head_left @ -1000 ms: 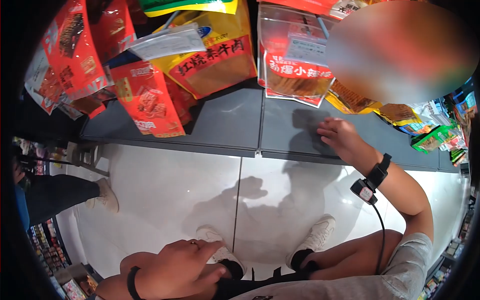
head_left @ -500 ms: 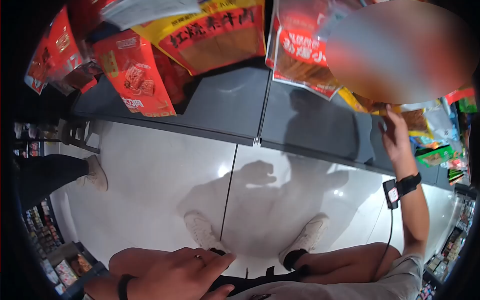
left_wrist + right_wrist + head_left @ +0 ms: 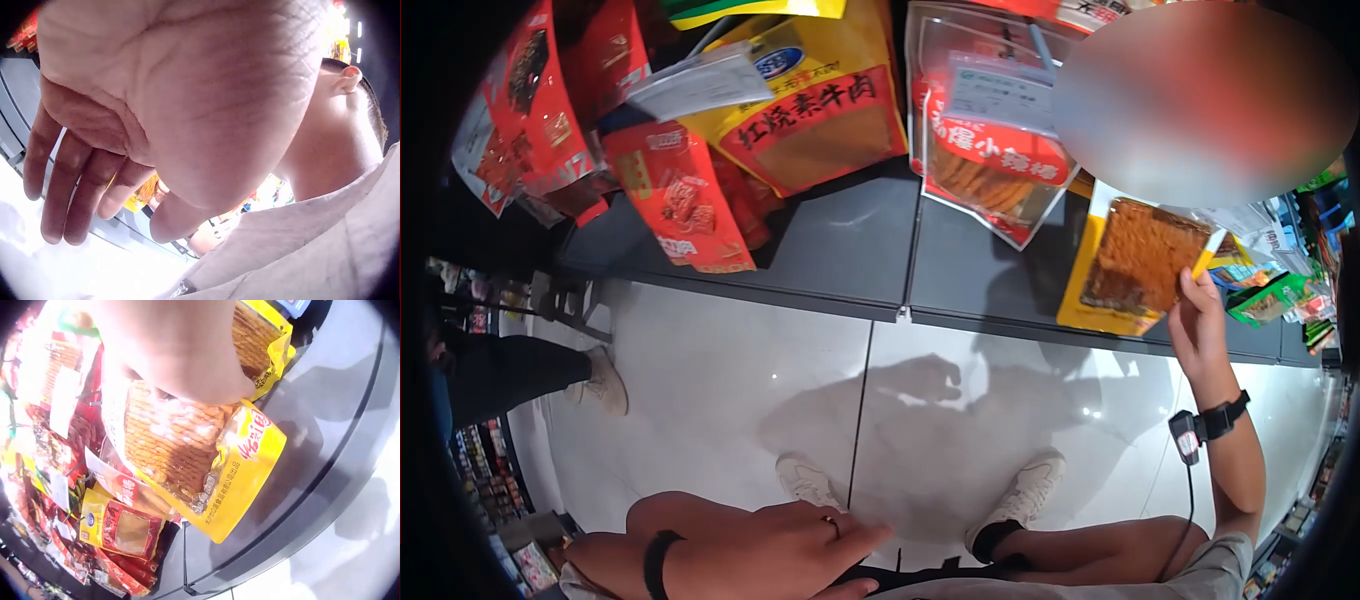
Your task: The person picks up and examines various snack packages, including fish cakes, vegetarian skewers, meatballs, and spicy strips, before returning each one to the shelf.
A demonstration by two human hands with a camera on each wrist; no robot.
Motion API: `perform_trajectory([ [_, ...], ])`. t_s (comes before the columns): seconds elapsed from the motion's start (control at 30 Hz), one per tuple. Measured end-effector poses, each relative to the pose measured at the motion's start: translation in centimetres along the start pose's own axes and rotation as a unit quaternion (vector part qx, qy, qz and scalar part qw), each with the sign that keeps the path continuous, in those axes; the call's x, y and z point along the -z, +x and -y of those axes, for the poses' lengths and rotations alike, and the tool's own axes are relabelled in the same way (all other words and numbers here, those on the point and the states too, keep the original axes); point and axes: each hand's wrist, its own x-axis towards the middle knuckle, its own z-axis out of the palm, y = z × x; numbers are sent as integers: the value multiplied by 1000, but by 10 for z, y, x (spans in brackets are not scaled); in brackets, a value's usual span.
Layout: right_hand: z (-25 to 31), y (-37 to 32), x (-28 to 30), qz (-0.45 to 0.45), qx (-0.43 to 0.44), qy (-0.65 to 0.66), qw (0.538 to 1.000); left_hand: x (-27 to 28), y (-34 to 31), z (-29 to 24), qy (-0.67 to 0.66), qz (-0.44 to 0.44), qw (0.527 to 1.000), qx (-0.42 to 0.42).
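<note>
A yellow-edged packet (image 3: pixel 1145 262) with a brown textured snack in its clear window is pinched at its right edge by my right hand (image 3: pixel 1203 330), above the dark shelf's front. In the right wrist view the same packet (image 3: pixel 181 444) hangs tilted beside my right hand (image 3: pixel 175 344), whose fingertips are mostly hidden. My left hand (image 3: pixel 770 545) lies low over my lap and holds nothing. The left wrist view shows its palm (image 3: pixel 169 94), with the fingers (image 3: pixel 65 187) relaxed and slightly bent.
Red packets (image 3: pixel 685 195), a yellow and red packet (image 3: pixel 810 110) and a clear-windowed red packet (image 3: pixel 995 150) hang above the grey shelf (image 3: pixel 820 240). Green packets (image 3: pixel 1265 300) are at the far right. Another person's leg (image 3: pixel 510 370) is at the left. A blurred patch covers the upper right.
My right hand moved right to the yellow packets, then took hold of one and brought it out over the shelf's front. The left hand stays low, with little movement.
</note>
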Motion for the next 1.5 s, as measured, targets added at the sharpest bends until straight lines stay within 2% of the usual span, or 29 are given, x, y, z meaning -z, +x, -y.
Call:
perform_trajectory([
  [0.13, 7, -8, -6, 49, -9, 43, 998, 6, -10, -7, -11, -24, 999, 29],
  [0.2, -3, -2, -2, 44, -25, 69, 996, 18, -14, -13, 52, 50, 997, 27],
  [0.27, -8, 2, 1, 44, -46, 114, 991, 2, -25, -4, 68, 10, 998, 5],
  [0.3, -11, 3, 0, 64, -53, 136, 987, -2, -29, -1, 35, -18, 999, -6],
  [0.37, -18, 9, -3, 94, -62, 205, 972, -4, -36, -3, 43, -11, 999, 22],
  [0.4, -19, 8, -10, 46, -68, 250, 965, -5, -39, -5, 42, -2, 999, 28],
  [0.5, -11, 5, -20, 20, -84, 247, 965, -8, -46, -12, 44, 25, 997, 59],
  [0.57, -21, 15, -3, 237, -46, 180, 953, -6, -46, -17, 51, 36, 996, 68],
  [0.67, -41, 12, -2, 275, -40, 230, 933, -7, -45, -17, 38, 34, 996, 74],
  [0.7, -38, -10, -35, 116, -28, 155, 981, -11, -45, -14, 42, 29, 996, 72],
  [0.73, -32, -12, -50, 174, -26, 129, 976, -11, -44, -12, 47, 24, 996, 67],
  [0.83, -22, -35, -73, 190, -12, 139, 972, -8, -40, -15, 58, 54, 993, 82],
  [1.1, -50, -46, -71, 297, -168, 157, 927, -11, -24, -18, 35, 51, 998, 33],
  [1.17, -73, -48, -65, 271, -184, 127, 936, -7, -19, -23, 46, 54, 997, 33],
  [1.2, -88, -46, -61, 241, -200, 92, 945, -2, -15, -27, 36, 76, 994, 68],
  [1.23, -110, -42, -59, 202, -262, 184, 925, 1, -11, -31, 24, 97, 990, 103],
  [1.27, -122, -37, -62, 203, -260, 183, 926, -2, -10, -30, 25, 96, 990, 102],
  [1.33, -128, -33, -81, 229, -400, 288, 839, -11, -9, -24, -46, -6, 994, 99],
  [1.4, -102, -47, -130, 165, -401, 103, 895, -12, -5, -23, -72, -38, 991, 107],
  [1.5, -56, -63, -188, 199, -379, 27, 903, -13, -1, -23, -110, -76, 984, 118],
])
